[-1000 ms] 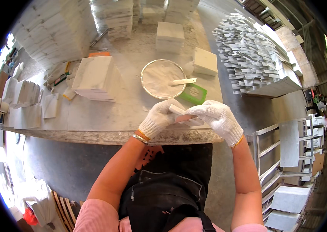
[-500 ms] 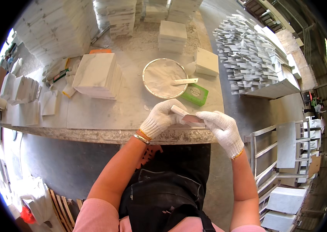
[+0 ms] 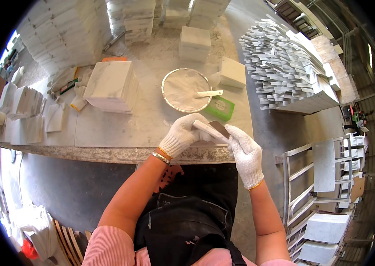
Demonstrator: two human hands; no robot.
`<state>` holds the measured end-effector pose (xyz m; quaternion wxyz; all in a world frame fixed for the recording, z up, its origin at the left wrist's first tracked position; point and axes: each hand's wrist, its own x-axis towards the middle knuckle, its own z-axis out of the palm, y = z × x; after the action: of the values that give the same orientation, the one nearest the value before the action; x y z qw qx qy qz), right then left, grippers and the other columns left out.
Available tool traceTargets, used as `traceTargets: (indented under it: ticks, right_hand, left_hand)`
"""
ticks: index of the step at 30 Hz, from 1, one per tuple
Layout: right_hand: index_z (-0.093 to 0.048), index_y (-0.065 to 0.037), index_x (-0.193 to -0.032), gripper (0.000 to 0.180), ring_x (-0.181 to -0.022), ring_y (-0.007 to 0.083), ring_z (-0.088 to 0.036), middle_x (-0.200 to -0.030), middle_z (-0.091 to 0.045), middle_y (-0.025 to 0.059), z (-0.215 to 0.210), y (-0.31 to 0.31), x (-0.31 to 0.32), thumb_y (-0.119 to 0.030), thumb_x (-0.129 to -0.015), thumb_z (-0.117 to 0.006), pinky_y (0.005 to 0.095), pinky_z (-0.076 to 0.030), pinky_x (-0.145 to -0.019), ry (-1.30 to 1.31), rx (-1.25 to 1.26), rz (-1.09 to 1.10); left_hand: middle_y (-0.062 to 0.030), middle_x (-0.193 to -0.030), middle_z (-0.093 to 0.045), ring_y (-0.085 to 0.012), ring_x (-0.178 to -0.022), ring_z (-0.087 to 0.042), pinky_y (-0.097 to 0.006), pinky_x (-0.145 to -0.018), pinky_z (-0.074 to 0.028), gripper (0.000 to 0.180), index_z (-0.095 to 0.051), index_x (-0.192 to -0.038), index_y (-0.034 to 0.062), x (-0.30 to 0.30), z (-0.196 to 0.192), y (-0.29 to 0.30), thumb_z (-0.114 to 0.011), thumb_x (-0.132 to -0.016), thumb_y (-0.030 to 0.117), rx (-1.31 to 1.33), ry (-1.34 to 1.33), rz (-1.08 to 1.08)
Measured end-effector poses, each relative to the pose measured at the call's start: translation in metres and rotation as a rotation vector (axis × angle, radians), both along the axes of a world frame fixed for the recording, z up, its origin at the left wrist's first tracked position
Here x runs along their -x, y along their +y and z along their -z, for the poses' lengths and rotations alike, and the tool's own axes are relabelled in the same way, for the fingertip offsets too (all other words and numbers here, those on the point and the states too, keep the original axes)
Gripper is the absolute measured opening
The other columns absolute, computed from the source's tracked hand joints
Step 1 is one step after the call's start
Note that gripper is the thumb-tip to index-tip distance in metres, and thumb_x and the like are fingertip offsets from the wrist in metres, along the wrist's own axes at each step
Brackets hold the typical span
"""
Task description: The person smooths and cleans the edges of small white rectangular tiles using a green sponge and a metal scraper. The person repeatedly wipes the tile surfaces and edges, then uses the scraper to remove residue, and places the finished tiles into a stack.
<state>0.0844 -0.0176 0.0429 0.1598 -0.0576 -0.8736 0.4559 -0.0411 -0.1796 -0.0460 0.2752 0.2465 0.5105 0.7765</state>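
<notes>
My left hand [image 3: 185, 134], in a white knit glove, is closed around one end of a narrow white stone-like strip [image 3: 209, 130]. A thin brownish-grey flat piece [image 3: 219, 127] lies along the strip's far side; its kind cannot be made out. My right hand [image 3: 244, 153], also gloved, pinches at the other end of the strip, its fingers partly hiding where the pieces meet. Both hands are above the table's front edge. Just beyond them stands a round bowl of pale powder or paste [image 3: 185, 80] with a white-handled tool [image 3: 208, 94] resting in it.
A green box [image 3: 220, 108] sits beside the bowl. White stone tile stacks [image 3: 107, 86] stand at left, with further stacks [image 3: 195, 43] behind and a tile block [image 3: 232, 72] at right. Beyond the table are a pile of stone strips [image 3: 276, 66] and a metal rack [image 3: 300, 170].
The white strip has turned so more of its length shows, with the brownish-grey piece now behind it. My right hand has shifted slightly left and nearer to me; the view has shifted slightly.
</notes>
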Motion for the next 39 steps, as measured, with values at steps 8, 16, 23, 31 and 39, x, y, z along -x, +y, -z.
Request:
traceTargets:
  ticks: [8, 16, 23, 31, 39]
  right_hand:
    - [-0.068, -0.004, -0.128, 0.03, -0.072, 0.0071, -0.06, -0.086, -0.068, 0.0039, -0.008, 0.001, -0.013, -0.003, -0.099, -0.06, 0.0251, -0.053, -0.066, -0.108, 0.053, 0.109]
    - [-0.067, -0.005, -0.131, 0.032, -0.072, 0.0056, -0.06, -0.088, -0.068, 0.0031, -0.015, -0.015, -0.012, -0.004, -0.1, -0.059, 0.0236, -0.055, -0.064, -0.177, 0.153, 0.193]
    - [-0.066, -0.004, -0.132, 0.032, -0.07, 0.0055, -0.059, -0.083, -0.067, 0.0025, -0.006, -0.021, -0.009, -0.005, -0.1, -0.059, 0.0242, -0.055, -0.063, -0.127, 0.168, 0.237]
    - [-0.066, -0.003, -0.132, 0.033, -0.068, 0.0051, -0.057, -0.079, -0.065, 0.0023, -0.018, -0.023, -0.011, -0.004, -0.1, -0.059, 0.024, -0.054, -0.06, -0.161, 0.181, 0.271]
    - [-0.066, -0.006, -0.132, 0.032, -0.06, 0.0048, -0.055, -0.078, -0.064, 0.0025, -0.006, -0.03, -0.018, -0.006, -0.101, -0.056, 0.0213, -0.048, -0.055, -0.103, 0.24, 0.318]
  left_hand:
    - [-0.0056, -0.087, -0.07, -0.0146, -0.081, -0.067, -0.028, -0.074, -0.056, 0.019, -0.065, -0.101, -0.0008, 0.002, -0.007, -0.003, -0.068, -0.084, -0.009, -0.022, 0.016, 0.045]
    - [-0.0053, -0.087, -0.07, -0.0144, -0.081, -0.068, -0.029, -0.075, -0.057, 0.022, -0.065, -0.101, -0.0003, -0.001, 0.0, -0.002, -0.068, -0.082, -0.012, 0.063, 0.036, -0.004]
    - [-0.0043, -0.088, -0.068, -0.0126, -0.084, -0.067, -0.028, -0.076, -0.056, 0.024, -0.065, -0.101, 0.0014, -0.001, 0.0, 0.003, -0.07, -0.081, -0.011, 0.147, 0.066, -0.059]
    - [-0.0025, -0.09, -0.067, -0.0112, -0.086, -0.065, -0.027, -0.078, -0.055, 0.025, -0.065, -0.102, 0.0017, 0.0, -0.01, -0.006, -0.071, -0.081, -0.01, 0.039, 0.087, 0.001]
    - [-0.0024, -0.09, -0.068, -0.0111, -0.086, -0.066, -0.027, -0.077, -0.055, 0.025, -0.065, -0.102, 0.0021, -0.003, 0.003, 0.001, -0.071, -0.081, -0.009, 0.105, 0.079, -0.043]
